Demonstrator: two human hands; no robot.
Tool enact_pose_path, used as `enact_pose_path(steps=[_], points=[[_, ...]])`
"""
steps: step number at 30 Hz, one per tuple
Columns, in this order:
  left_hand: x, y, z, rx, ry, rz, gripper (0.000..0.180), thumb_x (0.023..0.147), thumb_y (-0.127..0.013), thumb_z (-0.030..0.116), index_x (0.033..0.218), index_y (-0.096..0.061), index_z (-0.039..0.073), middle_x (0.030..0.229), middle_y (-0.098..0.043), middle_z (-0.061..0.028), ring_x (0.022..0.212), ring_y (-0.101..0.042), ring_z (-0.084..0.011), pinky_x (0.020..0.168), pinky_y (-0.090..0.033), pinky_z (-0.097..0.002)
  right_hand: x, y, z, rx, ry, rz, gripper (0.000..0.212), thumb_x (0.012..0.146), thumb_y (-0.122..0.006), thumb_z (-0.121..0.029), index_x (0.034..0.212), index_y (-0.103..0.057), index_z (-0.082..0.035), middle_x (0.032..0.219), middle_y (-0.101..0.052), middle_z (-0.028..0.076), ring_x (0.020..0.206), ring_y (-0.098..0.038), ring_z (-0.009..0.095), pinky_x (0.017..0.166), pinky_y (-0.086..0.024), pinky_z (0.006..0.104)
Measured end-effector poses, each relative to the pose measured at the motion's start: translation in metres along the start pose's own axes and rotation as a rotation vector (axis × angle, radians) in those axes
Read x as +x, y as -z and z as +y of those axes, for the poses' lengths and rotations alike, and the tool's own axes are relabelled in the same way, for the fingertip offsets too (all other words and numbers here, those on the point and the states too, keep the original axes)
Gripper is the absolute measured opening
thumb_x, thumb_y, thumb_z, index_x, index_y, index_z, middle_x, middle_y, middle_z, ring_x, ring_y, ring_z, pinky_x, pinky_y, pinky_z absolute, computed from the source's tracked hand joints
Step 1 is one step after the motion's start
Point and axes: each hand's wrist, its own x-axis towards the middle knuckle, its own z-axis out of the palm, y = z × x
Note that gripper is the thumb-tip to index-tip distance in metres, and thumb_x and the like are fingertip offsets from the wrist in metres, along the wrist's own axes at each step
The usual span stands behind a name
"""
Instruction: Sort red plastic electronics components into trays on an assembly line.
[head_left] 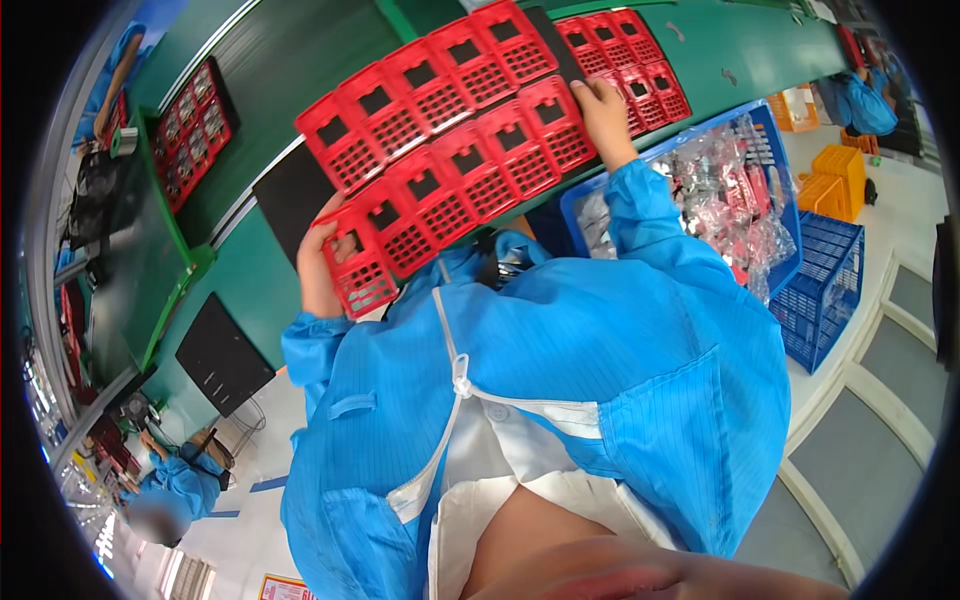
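Observation:
Both my hands hold a red plastic tray [420, 190] made of two rows of square-windowed, gridded cells; it tilts up to the right in front of my chest. My left hand [322, 262] wraps round the tray's left end, the fingers partly hidden behind its edge and showing through a cell. At the right end, my right hand [606, 118] grips the edge with its thumb on top, other fingers partly hidden. The windows look dark, and I see no parts seated in the cells. A dark board [290, 200] lies partly under the tray's left side.
A similar red tray [640, 75] lies right on the green bench [740, 60]. Another, filled tray [190, 135] stands left. A blue crate [580, 215] of bagged parts is beside my right arm. Blue [820, 290] and yellow crates [840, 175] stand right. A co-worker [185, 485] is lower left.

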Motion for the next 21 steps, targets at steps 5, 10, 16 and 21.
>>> enact_pose_path(steps=[5,10,16,21], points=[[0.074,-0.075,-0.063,0.021,0.145,-0.24,0.046,0.086,-0.039,0.012,0.13,-0.042,0.0,0.084,-0.061,-0.0024,0.05,-0.036,-0.0034,0.044,-0.034,-0.0183,0.093,0.103,0.075,-0.119,0.052,0.006,0.032,0.084,-0.061,-0.03,0.092,-0.064,0.001,0.079,-0.065,0.012,0.076,-0.061,0.019,0.069,-0.046,0.0307],[0.129,-0.163,-0.123,0.209,0.247,-0.162,0.028,0.086,-0.042,0.012,0.109,-0.058,0.006,0.077,-0.058,-0.0014,0.05,-0.038,-0.0071,0.045,-0.037,-0.0223,0.164,0.177,0.13,-0.219,0.0,0.022,0.036,0.083,-0.061,-0.035,0.095,-0.065,-0.001,0.085,-0.066,0.016,0.08,-0.062,0.024,0.074,-0.047,0.0322],[0.097,-0.139,-0.108,0.241,0.007,0.037,0.025,0.085,-0.051,0.014,0.108,-0.057,0.006,0.082,-0.06,-0.005,0.057,-0.049,-0.0114,0.051,-0.04,-0.0231,0.124,0.1,0.083,-0.56,0.39,0.234,0.025,0.081,-0.06,-0.026,0.096,-0.066,-0.007,0.097,-0.063,0.016,0.091,-0.058,0.035,0.082,-0.044,0.042],[0.066,-0.027,-0.011,0.281,-0.163,0.128,0.019,0.086,-0.054,0.01,0.104,-0.059,0.006,0.078,-0.059,-0.0025,0.061,-0.049,-0.0084,0.055,-0.043,-0.0212,-0.008,0.034,-0.013,-0.16,0.556,-0.106,0.013,0.081,-0.059,-0.011,0.091,-0.062,-0.004,0.093,-0.061,0.013,0.091,-0.056,0.029,0.083,-0.042,0.0376]])
